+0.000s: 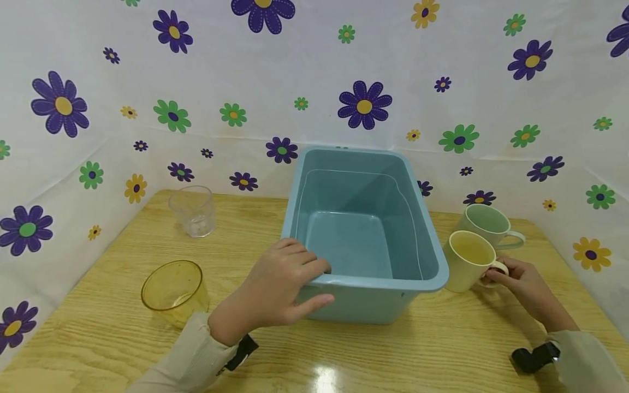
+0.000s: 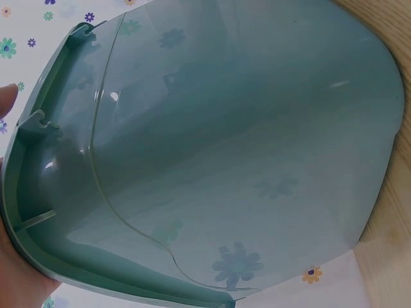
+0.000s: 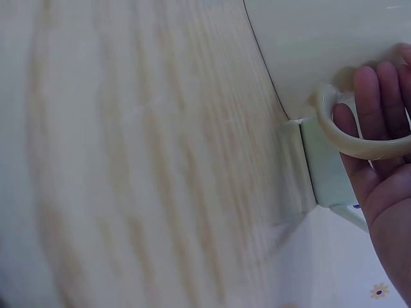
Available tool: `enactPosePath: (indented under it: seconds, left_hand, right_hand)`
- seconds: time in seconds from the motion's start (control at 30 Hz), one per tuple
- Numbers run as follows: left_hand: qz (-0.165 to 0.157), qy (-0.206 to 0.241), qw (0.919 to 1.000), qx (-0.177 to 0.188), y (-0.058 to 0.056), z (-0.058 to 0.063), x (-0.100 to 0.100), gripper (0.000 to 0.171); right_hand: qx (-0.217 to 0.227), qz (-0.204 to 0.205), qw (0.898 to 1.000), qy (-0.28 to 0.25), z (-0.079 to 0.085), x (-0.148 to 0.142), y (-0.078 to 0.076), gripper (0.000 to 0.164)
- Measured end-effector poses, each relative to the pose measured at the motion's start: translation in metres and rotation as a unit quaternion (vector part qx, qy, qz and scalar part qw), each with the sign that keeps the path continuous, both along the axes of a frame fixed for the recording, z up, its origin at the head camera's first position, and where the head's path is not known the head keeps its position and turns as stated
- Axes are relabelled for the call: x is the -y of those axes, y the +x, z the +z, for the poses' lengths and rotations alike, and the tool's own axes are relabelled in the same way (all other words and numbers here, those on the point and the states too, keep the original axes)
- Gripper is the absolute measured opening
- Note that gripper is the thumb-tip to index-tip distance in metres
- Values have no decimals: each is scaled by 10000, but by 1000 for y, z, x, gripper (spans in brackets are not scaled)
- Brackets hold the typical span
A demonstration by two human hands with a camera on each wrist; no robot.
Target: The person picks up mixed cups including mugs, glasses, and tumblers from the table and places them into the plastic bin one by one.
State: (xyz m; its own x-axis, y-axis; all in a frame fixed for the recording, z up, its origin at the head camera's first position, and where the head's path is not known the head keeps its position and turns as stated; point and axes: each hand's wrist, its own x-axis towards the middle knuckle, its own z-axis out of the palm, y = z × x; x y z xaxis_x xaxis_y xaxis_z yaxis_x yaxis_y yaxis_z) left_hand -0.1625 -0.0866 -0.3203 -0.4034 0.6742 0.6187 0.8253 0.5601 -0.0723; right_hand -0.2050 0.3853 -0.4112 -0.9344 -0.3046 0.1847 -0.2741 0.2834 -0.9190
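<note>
A pale-yellow mug stands upright just beside an open-topped, rectangular blue-green tub.

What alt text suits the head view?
Left hand grips a blue tub by its near rim; right hand holds a yellow mug by its handle. A green mug stands behind it, with a clear glass and an amber glass left of the tub.

Tub is smooth, glossy plastic; yellow mug is smooth, glossy; worktop shows glossy wood grain; backdrop is creased sheeting
</note>
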Motion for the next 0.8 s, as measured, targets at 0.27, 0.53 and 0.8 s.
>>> enactPosePath:
  seconds: [0.27, 0.53, 0.8]
  left_hand:
    - [24, 10, 10000, 39, 0, -1, 0, 66]
    - [16, 64, 10000, 7, -1, -2, 0, 66]
    - [69, 48, 10000, 8, -1, -3, 0, 68]
  right_hand:
    - [98, 423, 9959, -795, -5, 0, -3, 31]
    - [247, 1500, 9688, -1959, -11, -3, -9, 43]
    - [437, 1853, 9535, -2336, -13, -4, -12, 45]
